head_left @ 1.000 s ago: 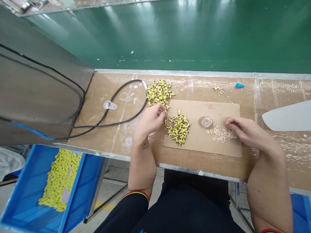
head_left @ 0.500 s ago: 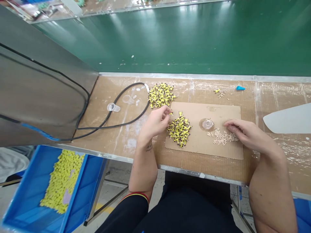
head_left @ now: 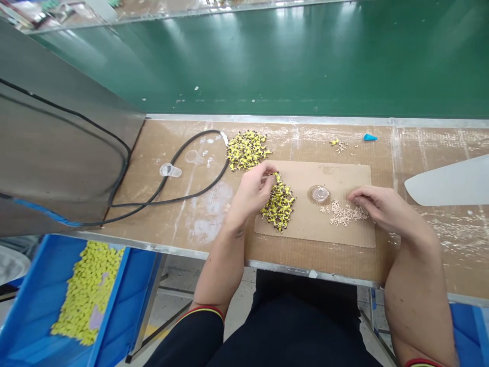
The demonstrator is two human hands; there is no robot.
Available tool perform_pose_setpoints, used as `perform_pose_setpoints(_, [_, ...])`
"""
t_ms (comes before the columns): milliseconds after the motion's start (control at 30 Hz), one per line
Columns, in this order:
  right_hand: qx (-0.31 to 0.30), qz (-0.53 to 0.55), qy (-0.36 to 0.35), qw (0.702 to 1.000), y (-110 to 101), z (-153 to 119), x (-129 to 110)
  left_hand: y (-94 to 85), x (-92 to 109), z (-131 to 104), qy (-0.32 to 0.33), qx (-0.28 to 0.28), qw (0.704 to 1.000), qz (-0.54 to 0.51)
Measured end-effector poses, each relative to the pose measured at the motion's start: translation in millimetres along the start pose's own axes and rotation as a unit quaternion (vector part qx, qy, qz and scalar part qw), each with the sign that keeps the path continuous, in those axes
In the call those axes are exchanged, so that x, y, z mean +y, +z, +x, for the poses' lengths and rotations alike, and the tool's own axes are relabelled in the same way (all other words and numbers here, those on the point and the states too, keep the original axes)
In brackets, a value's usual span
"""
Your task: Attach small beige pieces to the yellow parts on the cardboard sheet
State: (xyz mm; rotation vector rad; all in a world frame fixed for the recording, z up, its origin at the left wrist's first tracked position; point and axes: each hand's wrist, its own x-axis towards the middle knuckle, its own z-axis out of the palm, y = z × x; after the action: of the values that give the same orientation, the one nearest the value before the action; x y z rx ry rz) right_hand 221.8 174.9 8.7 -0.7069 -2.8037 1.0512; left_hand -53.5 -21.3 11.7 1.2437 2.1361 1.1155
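My left hand [head_left: 255,191] is at the upper left of a pile of small yellow-and-dark figures [head_left: 278,206]. Its thumb and forefinger are curled together at a small yellow figure, partly hidden by the fingertips. At the right side of the cardboard sheet [head_left: 305,232], my right hand [head_left: 376,203] has thumb and forefinger pinched over small beige pieces [head_left: 341,214]. Whatever sits between those fingertips is too small to make out. Between the hands stands a small clear dish [head_left: 319,193].
Another pile of yellow figures [head_left: 248,149] lies behind my left hand. A black cable [head_left: 183,196] loops at left, near a clear plastic scoop [head_left: 170,171]. Toward the back are a blue cone-shaped nozzle [head_left: 370,137] and a few loose pieces. A blue bin [head_left: 128,306] holds yellow parts below.
My left hand has shifted right, from the pile's edge onto its upper part. The right hand stays over the beige pieces, its fingertips nearly unmoved. The whole view has slid slightly.
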Motion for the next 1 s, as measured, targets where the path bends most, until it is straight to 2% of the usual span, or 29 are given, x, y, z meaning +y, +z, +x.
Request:
perform_pose_setpoints(67, [0.017, -0.007, 0.008, 1.000, -0.3, 0.6, -2.0, 2.1, -0.7, 0.3, 0.006, -0.027, 1.000, -0.011])
perform_pose_setpoints(133, [0.055, -0.015, 0.020, 0.998, -0.2, 1.3, -6.8, 3.0, -1.6, 0.6, 0.018, -0.028, 0.999, -0.014])
perform_pose_setpoints(233, [0.145, 0.014, 0.034, 0.989, 3.2, 2.1, -19.9, 6.5, -1.1, 0.4, 0.060, 0.048, 0.997, -0.018])
perform_pose_setpoints(300, [0.212, 0.091, 0.033, 0.972, 8.9, 2.5, -32.3, 12.2, 3.6, -2.5, 0.095, 0.094, 0.990, -0.051])
perform_pose_setpoints(367, [0.262, 0.188, 0.013, 0.947, 17.1, 2.8, -45.9, 20.3, 13.2, -8.5, 0.137, 0.088, 0.982, -0.090])
perform_pose_setpoints(467, [0.272, 0.260, -0.046, 0.925, 31.1, 2.7, -64.8, 34.5, 33.2, -20.5, 0.208, 0.045, 0.970, -0.120])
perform_pose_setpoints(633, [0.275, 0.274, -0.099, 0.916, 50.1, 0.4, -83.7, 54.4, 53.4, -31.5, 0.262, 0.039, 0.940, -0.215])
perform_pose_setpoints(800, [0.291, 0.258, -0.116, 0.914, 62.1, 0.0, -92.1, 60.3, 50.1, -30.6, 0.240, 0.056, 0.937, -0.247])
perform_pose_setpoints(900, [0.323, 0.199, -0.135, 0.915, 64.9, 1.8, -95.2, 57.5, 50.5, -30.8, 0.229, 0.032, 0.943, -0.239])
perform_pose_setpoints(1000, [0.354, 0.115, -0.181, 0.910, 62.7, 4.4, -95.0, 52.3, 53.0, -30.6, 0.220, -0.014, 0.942, -0.251])
